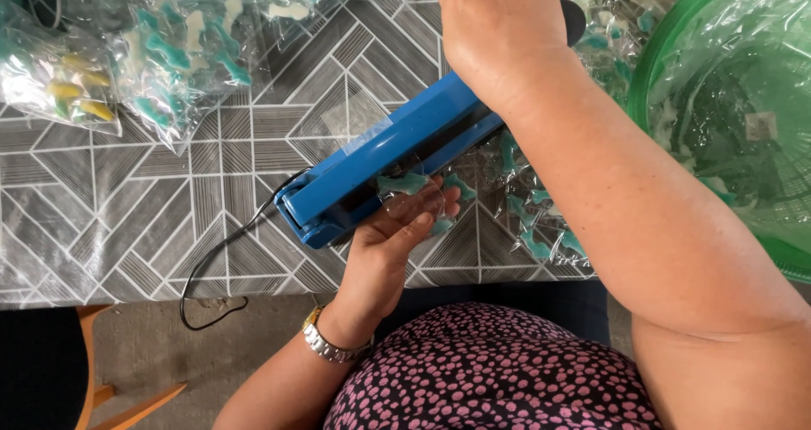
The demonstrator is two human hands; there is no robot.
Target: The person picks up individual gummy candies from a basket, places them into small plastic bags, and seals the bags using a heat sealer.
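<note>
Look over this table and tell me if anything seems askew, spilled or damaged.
Nothing stands out. The blue heat sealer lies diagonally with the right hand pressing its arm down and the left hand holding a clear bag at its edge. The black cord hangs off the table edge.

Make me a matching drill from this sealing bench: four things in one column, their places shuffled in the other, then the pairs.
1. right hand
2. left hand
3. green basket
4. bag of yellow sweets

a. far left of the table
b. pressing down on the blue heat sealer
c. right edge of the table
d. holding a clear bag at the sealer's near end

Pairs: 1-b, 2-d, 3-c, 4-a
</note>
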